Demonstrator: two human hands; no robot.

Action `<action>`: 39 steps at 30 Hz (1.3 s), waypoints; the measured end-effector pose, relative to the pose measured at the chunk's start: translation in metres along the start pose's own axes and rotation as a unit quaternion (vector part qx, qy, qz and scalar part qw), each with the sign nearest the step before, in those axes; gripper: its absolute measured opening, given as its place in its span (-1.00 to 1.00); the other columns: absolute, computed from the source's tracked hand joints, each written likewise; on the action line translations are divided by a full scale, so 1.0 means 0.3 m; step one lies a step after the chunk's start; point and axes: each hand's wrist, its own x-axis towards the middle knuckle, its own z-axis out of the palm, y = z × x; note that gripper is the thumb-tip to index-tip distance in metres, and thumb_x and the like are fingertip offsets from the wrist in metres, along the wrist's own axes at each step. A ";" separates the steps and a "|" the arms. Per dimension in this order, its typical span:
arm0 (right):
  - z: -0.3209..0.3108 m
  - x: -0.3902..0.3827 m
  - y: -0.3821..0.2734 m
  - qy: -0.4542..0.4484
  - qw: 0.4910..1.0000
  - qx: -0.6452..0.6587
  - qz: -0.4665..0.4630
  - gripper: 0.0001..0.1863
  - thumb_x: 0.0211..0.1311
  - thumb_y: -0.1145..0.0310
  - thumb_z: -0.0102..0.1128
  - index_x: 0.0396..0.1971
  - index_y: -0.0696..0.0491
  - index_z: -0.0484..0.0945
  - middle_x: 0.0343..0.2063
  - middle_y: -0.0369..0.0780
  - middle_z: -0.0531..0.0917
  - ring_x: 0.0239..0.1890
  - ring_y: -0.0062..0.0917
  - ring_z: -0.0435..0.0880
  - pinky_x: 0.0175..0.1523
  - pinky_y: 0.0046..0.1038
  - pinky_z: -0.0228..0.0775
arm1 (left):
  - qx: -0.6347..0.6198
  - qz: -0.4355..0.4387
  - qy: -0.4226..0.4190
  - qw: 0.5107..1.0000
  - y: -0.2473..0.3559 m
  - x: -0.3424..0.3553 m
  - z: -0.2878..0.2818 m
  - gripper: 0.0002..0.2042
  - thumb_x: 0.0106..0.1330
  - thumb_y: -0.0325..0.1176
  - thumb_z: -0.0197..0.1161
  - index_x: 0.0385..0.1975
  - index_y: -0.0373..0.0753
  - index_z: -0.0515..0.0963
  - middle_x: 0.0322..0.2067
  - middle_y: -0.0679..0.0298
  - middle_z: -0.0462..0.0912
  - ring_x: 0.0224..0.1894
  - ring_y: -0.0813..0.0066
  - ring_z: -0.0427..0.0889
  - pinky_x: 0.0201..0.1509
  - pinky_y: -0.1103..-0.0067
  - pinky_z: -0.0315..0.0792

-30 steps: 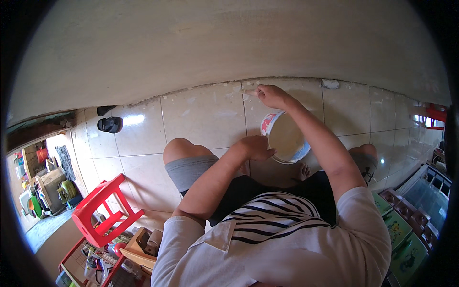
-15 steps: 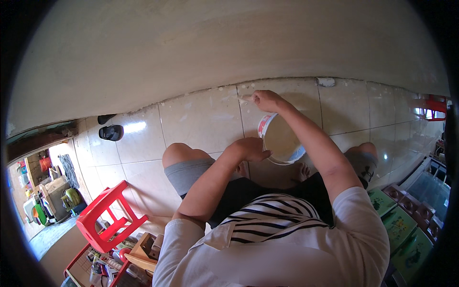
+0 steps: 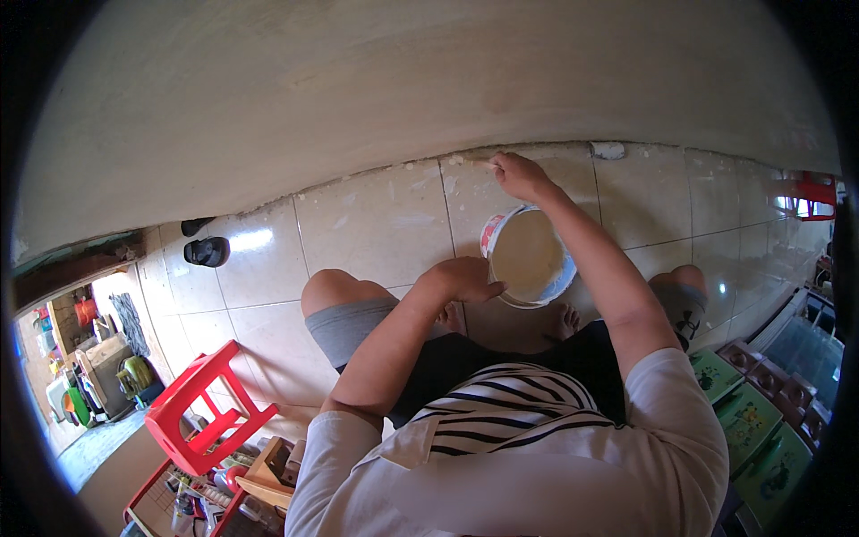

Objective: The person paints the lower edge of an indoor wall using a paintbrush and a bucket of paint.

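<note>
Between my knees is a round white paint bucket [image 3: 570, 268] with red and blue patches on its side and a pale cream content. My left hand [image 3: 463, 279] grips its near-left rim, thumb over the edge. Beyond the bucket, close to the foot of the wall [image 3: 429, 80], my right hand [image 3: 519, 174] is closed on a small pale tool [image 3: 489, 164]. Only the tool's light end shows past the fingers, so its exact kind cannot be made out.
Pale smears and spots mark the floor tiles [image 3: 376, 219] along the wall. Dark sandals [image 3: 207, 251] lie at the left, near a doorway. A red plastic stool [image 3: 201, 412] and a crate of odds and ends [image 3: 192, 501] stand lower left; green drawers [image 3: 747, 421] are at the right.
My right hand has moved slightly up and to the right, toward the wall, with the pale tool. The bucket has tilted or shifted a little; my left hand stays on its rim.
</note>
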 end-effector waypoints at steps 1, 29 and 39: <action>0.009 0.002 0.004 -0.015 1.000 0.015 0.004 -0.69 0.29 0.29 0.01 -0.04 0.10 0.51 -0.15 0.00 0.63 -0.04 -0.13 0.59 0.07 -0.23 0.40 | 0.001 -0.001 0.001 1.000 0.004 -0.002 -0.003 -0.40 0.27 0.13 0.05 -0.37 -0.45 0.60 -0.49 -0.16 0.62 -0.40 -0.05 0.64 -0.20 0.28 0.48; -0.296 -0.276 -0.033 -0.019 0.968 0.250 -0.016 -0.68 0.32 0.23 0.12 -0.04 0.09 0.54 -0.32 -0.20 0.64 -0.26 -0.57 0.59 -0.07 -0.49 0.42 | 0.007 -0.045 -0.054 0.997 0.067 -0.027 -0.064 -0.47 0.32 0.10 0.06 -0.16 -0.35 0.54 -0.38 -0.05 0.66 -0.38 0.08 0.66 -0.22 0.36 0.52; -0.533 -0.624 0.474 0.350 0.819 0.409 0.201 -0.74 0.35 0.24 0.09 -0.04 -0.03 0.56 -0.48 -0.46 0.47 -0.52 -0.83 0.32 -0.50 -0.71 0.16 | -0.027 -0.093 -0.064 0.993 0.087 -0.031 -0.082 -0.42 0.33 0.13 0.06 -0.18 -0.43 0.53 -0.40 0.05 0.67 -0.40 0.32 0.68 -0.34 0.48 0.55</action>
